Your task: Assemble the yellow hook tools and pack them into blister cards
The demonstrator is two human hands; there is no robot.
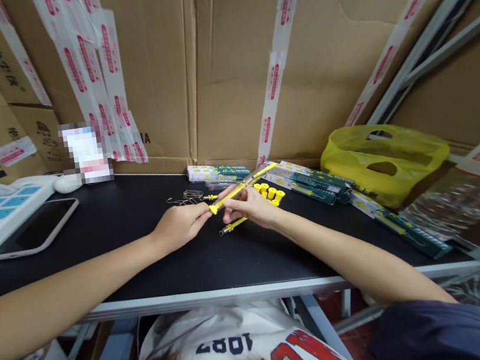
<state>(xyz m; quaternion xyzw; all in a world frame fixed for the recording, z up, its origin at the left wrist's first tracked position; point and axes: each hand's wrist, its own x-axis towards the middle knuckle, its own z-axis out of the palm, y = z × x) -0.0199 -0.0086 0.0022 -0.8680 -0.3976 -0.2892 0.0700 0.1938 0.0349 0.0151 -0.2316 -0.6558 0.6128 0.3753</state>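
My left hand pinches the lower left end of a yellow tube with a clear sleeve, which slants up to the right. Around its middle, the fingers of my right hand are closed. Below my right hand, a second yellow rod with a metal hook end lies on the black table. Several small yellow caps lie just behind my right hand. Metal hooks rest beyond my left hand.
Printed packages lie at the back, with more at the right. A yellow plastic bag stands back right, beside a clear bag. At left are a phone and a power strip. Cardboard walls the back.
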